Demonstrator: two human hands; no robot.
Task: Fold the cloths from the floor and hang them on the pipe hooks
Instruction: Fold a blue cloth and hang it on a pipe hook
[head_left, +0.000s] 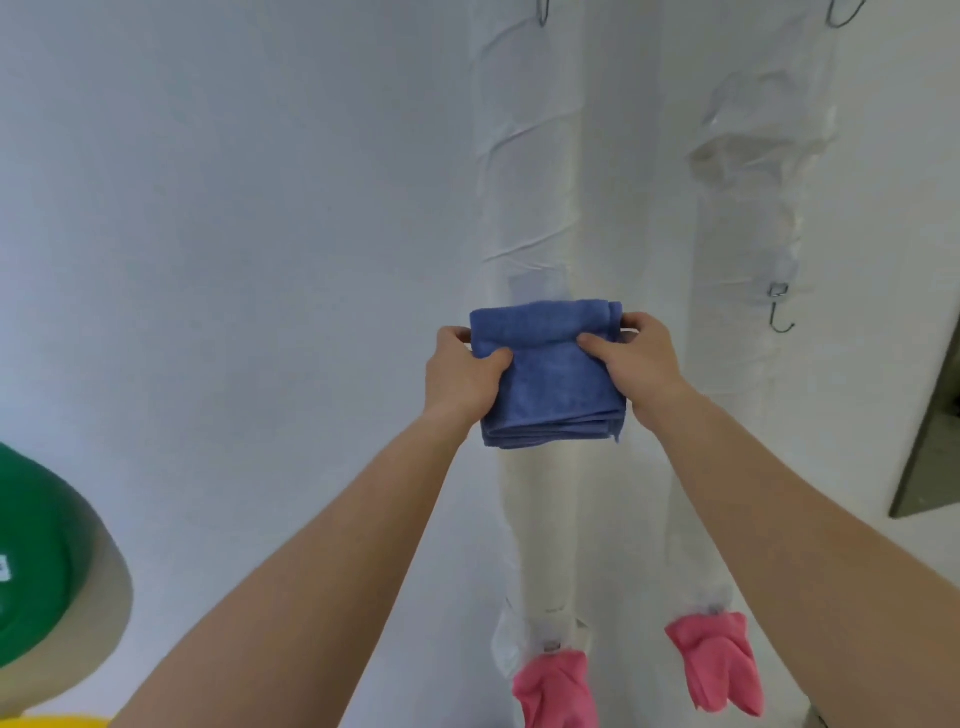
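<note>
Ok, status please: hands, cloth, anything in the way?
Left hand, right hand grip folded cloth. Cloth held before left pipe. Empty hook on right pipe, nothing blocking.

A plain white wall fills the view in soft, even light. Two vertical pipes in wrinkled white wrapping run down it side by side. A dark grey panel stands at the right edge. A green round object sits at the lower left.
</note>
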